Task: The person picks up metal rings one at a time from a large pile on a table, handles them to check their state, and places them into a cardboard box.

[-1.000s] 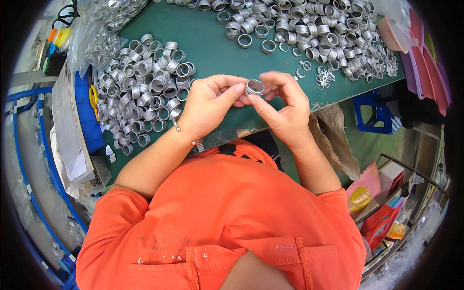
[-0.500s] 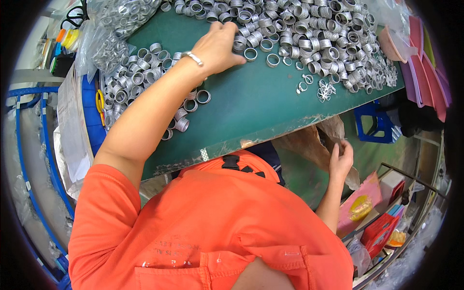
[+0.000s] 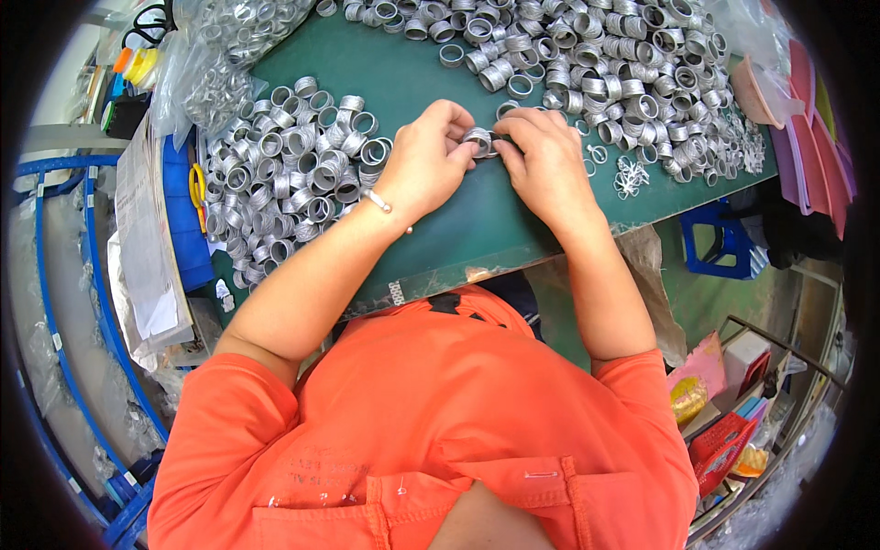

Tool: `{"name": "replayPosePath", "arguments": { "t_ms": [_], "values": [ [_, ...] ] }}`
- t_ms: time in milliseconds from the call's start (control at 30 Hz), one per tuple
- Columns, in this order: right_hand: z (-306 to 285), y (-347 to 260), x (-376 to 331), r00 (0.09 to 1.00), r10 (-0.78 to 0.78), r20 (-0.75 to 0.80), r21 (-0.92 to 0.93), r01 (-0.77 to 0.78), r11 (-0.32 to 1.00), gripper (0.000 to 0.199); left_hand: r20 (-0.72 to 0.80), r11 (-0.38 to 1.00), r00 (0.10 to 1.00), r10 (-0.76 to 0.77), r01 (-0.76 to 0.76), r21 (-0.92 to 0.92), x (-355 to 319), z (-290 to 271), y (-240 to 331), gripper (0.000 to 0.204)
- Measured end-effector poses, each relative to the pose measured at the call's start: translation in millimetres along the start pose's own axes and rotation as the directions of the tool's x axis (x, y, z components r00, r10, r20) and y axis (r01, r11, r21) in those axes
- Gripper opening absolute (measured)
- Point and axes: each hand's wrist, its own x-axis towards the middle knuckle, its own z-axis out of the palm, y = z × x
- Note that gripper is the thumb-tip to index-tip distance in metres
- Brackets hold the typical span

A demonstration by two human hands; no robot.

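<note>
Over the green table, a silver-grey metal ring (image 3: 478, 140), maybe with another beside it, sits between my two hands. My left hand (image 3: 427, 156) pinches it from the left with thumb and fingertips. From the other side, my right hand (image 3: 547, 163) has its curled fingers and thumb at the ring's right edge. The fingers partly hide it. Left of my left wrist lies a heap of similar rings (image 3: 298, 147), some in short stacks. A larger pile of rings (image 3: 610, 73) spreads beyond my right hand, a few loose ones near its fingers.
A small cluster of thin white-silver pieces (image 3: 630, 177) lies right of my right hand. Clear bags of rings (image 3: 243, 37) stand at the far left, near yellow-handled scissors (image 3: 196, 186). A pink bin (image 3: 759, 92) sits at the right end of the green table (image 3: 440, 234).
My right hand has come up from beside the brown bag below the table edge to the tabletop. My left hand has drawn nearer from the far pile, and both now hold a ring.
</note>
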Motion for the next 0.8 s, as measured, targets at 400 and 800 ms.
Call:
{"name": "replayPosePath", "arguments": {
  "t_ms": [400, 800],
  "values": [
    [1, -35, -37, 0.969, 0.243, -0.033, 0.633, -0.168, 0.755, 0.045, 0.295, 0.614, 0.92, -0.257, 0.391, -0.685, -37, 0, 1, 0.023],
    [-6, -41, -48, 0.975, 0.198, -0.105, 0.572, -0.103, 0.814, 0.049, 0.258, 0.587, 0.944, -0.206, 0.33, -0.739, -46, 0, 2, 0.022]
  ]
}}
